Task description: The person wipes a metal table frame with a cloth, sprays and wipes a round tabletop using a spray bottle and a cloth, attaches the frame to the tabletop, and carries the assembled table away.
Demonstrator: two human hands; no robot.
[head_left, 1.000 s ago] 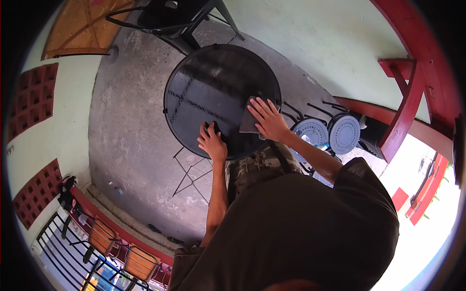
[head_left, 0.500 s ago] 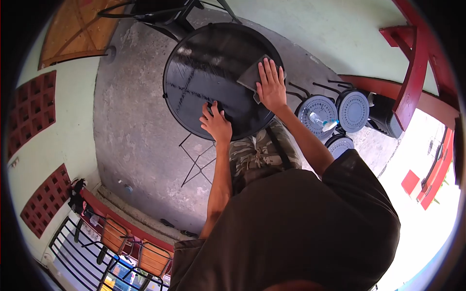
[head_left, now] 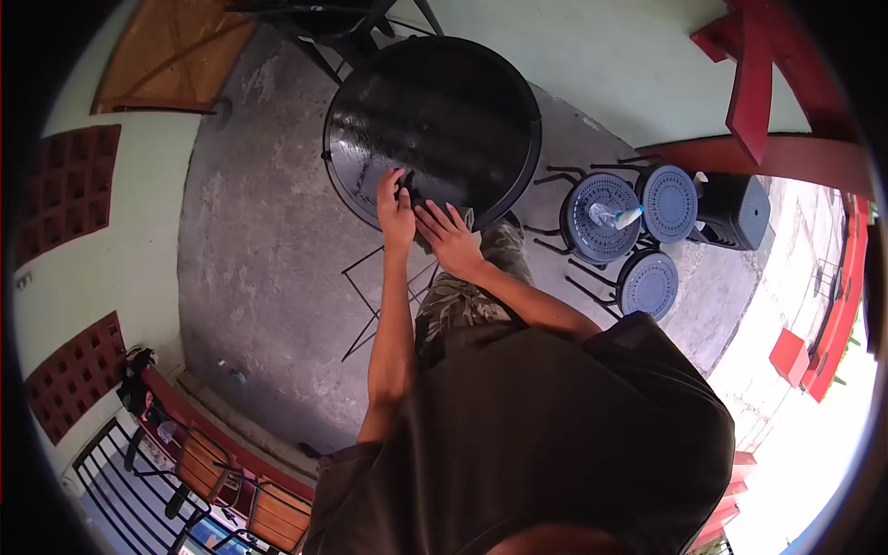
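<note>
The round black table (head_left: 435, 111) has a wet sheen and streaks on its left part. At its near edge my right hand (head_left: 450, 243) lies flat with its fingers spread, pressing on a grey cloth (head_left: 469, 218). Most of that cloth is hidden beneath the hand. Just to the left, my left hand (head_left: 396, 213) rests at the table's near edge, fingers bent and apart, with no held object visible. The two hands are close together.
Round-seated stools (head_left: 648, 284) stand to the right, one carrying a clear spray bottle (head_left: 610, 217). A black speaker-like box (head_left: 735, 211) is beyond them. A dark chair (head_left: 324, 23) stands behind the table. Wooden-seated chairs (head_left: 279, 513) are at the lower left.
My right hand has moved with the cloth from the table's right side down to the near edge, beside my left hand. Light smears on the tabletop look different. The view has shifted slightly.
</note>
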